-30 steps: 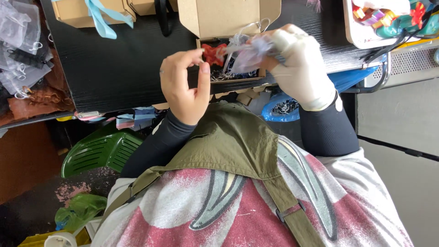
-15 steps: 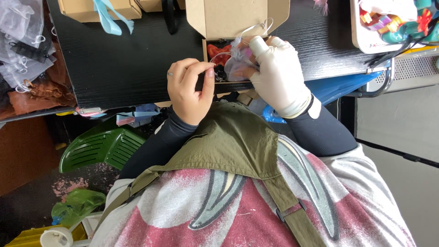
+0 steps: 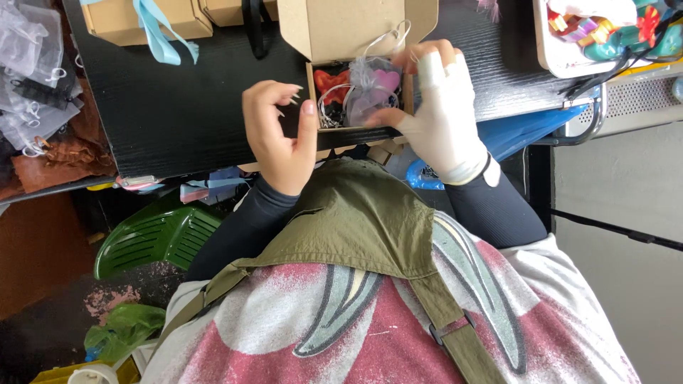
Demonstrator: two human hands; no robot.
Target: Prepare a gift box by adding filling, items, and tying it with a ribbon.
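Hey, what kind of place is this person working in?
Probably a small craft or gift-packing workspace: a black table holds an open cardboard box with a sheer pouch going in, more ribboned boxes, and a pile of empty organza bags.

A small open box sits on the table, right in front of the person. A little bag lies in the box. The left hand is just left of the box. The right hand is at its right side, touching the bag. Another box sits far left. A tray sits far right.
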